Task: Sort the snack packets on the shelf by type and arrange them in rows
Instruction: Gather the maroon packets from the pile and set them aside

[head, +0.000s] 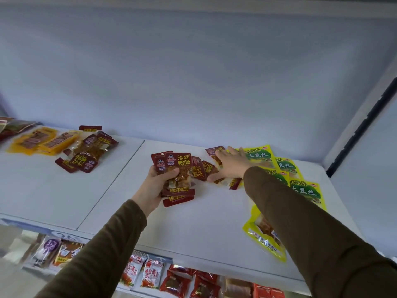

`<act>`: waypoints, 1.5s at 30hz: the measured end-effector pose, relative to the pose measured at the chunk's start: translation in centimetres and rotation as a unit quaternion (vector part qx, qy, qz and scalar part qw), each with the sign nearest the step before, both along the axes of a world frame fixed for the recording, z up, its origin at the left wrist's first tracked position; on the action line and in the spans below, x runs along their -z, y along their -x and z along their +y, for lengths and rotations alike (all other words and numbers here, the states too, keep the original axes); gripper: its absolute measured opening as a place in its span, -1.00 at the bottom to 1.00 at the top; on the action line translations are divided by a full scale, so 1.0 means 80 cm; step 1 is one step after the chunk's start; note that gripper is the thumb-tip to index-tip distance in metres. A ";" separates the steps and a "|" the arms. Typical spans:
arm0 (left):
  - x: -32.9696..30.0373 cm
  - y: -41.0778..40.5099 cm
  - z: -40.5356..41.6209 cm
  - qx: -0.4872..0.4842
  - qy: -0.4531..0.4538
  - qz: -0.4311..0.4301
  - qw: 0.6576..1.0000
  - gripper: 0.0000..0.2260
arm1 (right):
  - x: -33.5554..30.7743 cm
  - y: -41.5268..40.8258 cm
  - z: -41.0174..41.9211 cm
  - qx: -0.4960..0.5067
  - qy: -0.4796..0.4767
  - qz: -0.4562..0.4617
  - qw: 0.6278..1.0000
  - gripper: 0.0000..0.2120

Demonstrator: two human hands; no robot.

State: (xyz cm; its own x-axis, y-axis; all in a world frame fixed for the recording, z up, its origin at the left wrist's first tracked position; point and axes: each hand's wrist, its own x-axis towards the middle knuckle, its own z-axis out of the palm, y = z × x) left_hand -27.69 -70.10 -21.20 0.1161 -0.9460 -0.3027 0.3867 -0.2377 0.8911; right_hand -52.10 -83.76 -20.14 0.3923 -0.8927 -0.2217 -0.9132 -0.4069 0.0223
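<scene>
I see the left hand point(158, 186) gripping a stack of red packets point(176, 175); the right hand point(231, 166), arm outstretched, fingers flat, presses loose red packets point(209, 166) on the shelf point(193, 222)

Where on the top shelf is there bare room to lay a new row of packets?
Bare: the shelf front between the left hand and the yellow-green packets; also the left front, below the mixed pile. Crowded: under the right hand, among loose red packets.

Both arms wear long dark olive-brown sleeves point(322, 233).
</scene>
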 end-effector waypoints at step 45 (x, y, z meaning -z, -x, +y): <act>-0.018 0.020 0.026 -0.047 0.027 0.003 0.999 -0.39 | 0.007 -0.104 0.118 0.252 -0.258 -0.709 0.606 -0.52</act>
State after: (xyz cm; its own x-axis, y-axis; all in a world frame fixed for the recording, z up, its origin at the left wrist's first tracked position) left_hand -29.26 -67.99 -19.75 0.2027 -0.9461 -0.2527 0.4105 -0.1522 0.8991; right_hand -43.75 -74.36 -20.71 0.2216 -0.9338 -0.2809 0.1242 0.3128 -0.9417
